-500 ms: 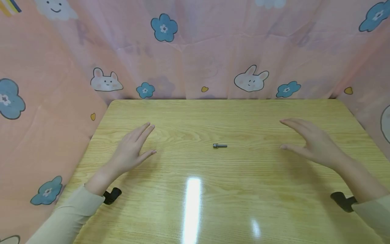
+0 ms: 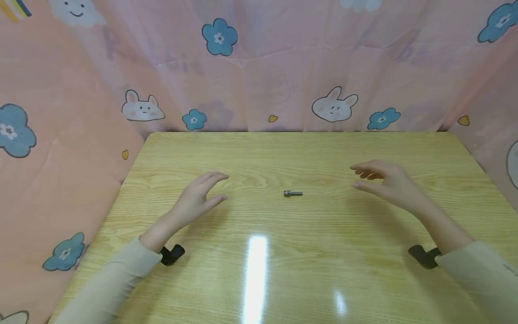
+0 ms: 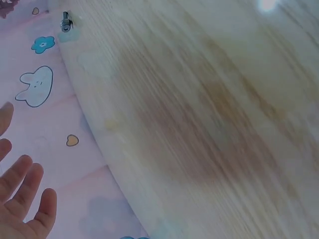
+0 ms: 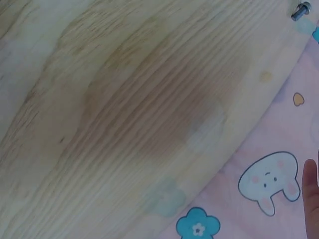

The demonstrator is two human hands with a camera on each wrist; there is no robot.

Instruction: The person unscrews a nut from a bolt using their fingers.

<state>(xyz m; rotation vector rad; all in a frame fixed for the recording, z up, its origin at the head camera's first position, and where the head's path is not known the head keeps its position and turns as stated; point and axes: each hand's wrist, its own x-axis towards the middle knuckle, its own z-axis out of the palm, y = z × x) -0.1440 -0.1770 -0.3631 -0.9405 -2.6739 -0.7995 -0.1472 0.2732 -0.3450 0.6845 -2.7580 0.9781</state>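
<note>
A small metal bolt (image 2: 293, 193) with a thick round head lies on its side near the middle of the wooden table, head toward the left. Left of it hovers my left hand (image 2: 195, 199), fingers extended and thumb held apart, holding nothing. On the other side, farther off, my right hand (image 2: 390, 182) is raised above the table with its fingers loosely bent and nothing in them. Neither hand touches the bolt. The left wrist view catches the bolt (image 3: 66, 22) at its upper left corner, and the right wrist view has the bolt (image 4: 301, 11) at its upper right.
The light wooden table (image 2: 323, 270) is glossy, with bright reflections toward the front. A pink patterned curtain (image 2: 275, 72) hangs behind it and along both sides. Black wrist-worn pieces (image 2: 172, 255) stick out at both sleeves.
Both hands have moved inward toward the bolt, the left going right and the right going left. The right fingers are more bent than before. The bolt stays where it was on the table.
</note>
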